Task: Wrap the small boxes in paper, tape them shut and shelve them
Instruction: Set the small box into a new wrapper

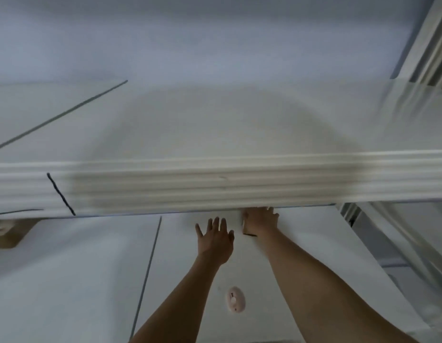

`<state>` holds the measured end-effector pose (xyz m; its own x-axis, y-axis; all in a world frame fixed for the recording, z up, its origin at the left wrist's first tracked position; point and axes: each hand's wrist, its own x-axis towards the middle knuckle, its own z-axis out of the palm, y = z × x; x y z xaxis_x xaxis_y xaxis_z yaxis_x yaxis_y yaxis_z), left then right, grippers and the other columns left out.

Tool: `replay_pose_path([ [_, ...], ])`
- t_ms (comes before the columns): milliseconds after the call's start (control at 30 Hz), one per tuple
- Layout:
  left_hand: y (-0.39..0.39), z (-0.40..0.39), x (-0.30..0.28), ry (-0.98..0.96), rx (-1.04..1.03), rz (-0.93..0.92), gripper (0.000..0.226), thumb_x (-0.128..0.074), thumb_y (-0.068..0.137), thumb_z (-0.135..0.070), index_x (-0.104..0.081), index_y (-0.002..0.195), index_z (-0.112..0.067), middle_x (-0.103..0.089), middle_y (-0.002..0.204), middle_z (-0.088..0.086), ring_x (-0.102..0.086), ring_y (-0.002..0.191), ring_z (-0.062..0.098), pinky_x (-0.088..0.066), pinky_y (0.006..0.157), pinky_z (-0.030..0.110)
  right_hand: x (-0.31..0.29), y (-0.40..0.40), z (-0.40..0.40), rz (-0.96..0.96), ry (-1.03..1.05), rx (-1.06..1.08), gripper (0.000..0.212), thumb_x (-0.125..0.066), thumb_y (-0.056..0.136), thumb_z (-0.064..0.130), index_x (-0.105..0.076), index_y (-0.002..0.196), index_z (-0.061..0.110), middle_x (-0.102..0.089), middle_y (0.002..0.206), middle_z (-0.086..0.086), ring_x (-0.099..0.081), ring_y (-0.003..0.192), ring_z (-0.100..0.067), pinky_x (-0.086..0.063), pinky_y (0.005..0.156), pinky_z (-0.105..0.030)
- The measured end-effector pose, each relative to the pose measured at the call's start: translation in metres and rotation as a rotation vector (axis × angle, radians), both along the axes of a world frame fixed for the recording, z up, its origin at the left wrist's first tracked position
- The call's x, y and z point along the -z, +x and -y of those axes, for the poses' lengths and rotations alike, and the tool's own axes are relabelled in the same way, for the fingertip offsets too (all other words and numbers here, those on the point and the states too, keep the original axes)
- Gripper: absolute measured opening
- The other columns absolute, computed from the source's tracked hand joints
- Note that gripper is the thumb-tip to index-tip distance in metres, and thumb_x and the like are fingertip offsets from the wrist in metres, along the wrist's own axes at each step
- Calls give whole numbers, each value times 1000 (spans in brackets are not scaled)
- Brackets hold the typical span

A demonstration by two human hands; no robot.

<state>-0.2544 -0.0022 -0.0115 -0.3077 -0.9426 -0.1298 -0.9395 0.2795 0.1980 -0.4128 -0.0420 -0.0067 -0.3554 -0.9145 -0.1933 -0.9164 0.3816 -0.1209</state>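
The right hand holds a small paper-wrapped box just under the blurred white moulded shelf edge; the left hand is spread, empty. Best slide it fully in, steadying from beside.

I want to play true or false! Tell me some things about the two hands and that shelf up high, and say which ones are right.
1. Both arms reach up toward the pale ribbed shelf edge. True.
2. The left hand clutches a red ball. False: its fingers are spread and hold nothing.
3. The right hand is up at the shelf's lower edge, beside a small brownish box. True.
4. The round pinkish wall fitting sits above the shelf. False: it is below, between the forearms.
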Motion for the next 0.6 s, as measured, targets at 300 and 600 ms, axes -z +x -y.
replay_pose_path([
  [300,1,1,25,-10,-68,-29,61,-14,107,-45,-7,160,-17,-6,168,2,-1,155,22,0,122,58,17,3,24,91,-24,28,75,-44,99,53,-7,160,30,-2,165,-22,-16,146,-50,-22,116,-63],
  [600,20,-8,2,71,-141,-46,60,-14,107,-44,-7,160,-17,-8,168,4,-3,155,22,-1,122,58,-3,20,-8,229,-52,170,42,-52,93,24,-52,133,10,-50,135,-21,-52,118,-37,-45,95,-35],
])
